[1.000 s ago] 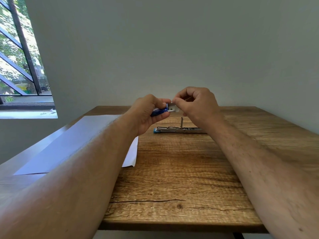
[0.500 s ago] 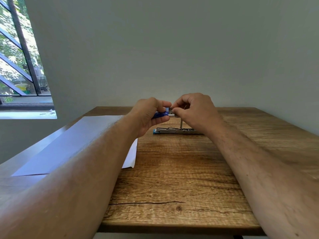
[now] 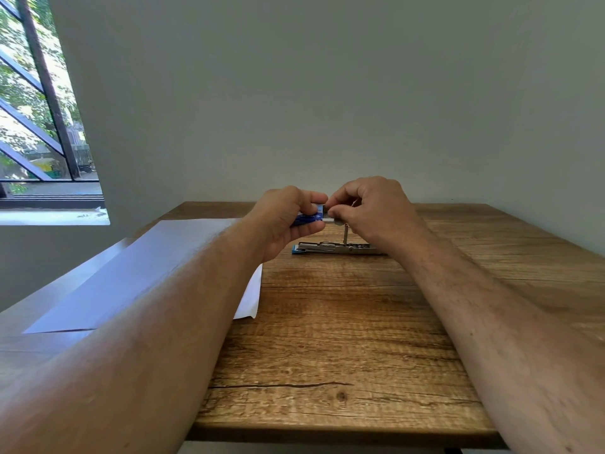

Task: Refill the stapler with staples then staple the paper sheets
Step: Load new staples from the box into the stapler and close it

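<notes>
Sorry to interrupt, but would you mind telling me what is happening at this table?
A person is refilling a stapler. The left hand grips a small blue staple box, while the right hand pinches something at its open end. The stapler lies opened flat on the wooden table, not yet loaded as far as shows. The paper sheets wait at the left.

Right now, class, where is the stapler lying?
In the head view, the stapler lies opened on the wooden table, just beneath both raised hands and right of the paper sheets.
</notes>
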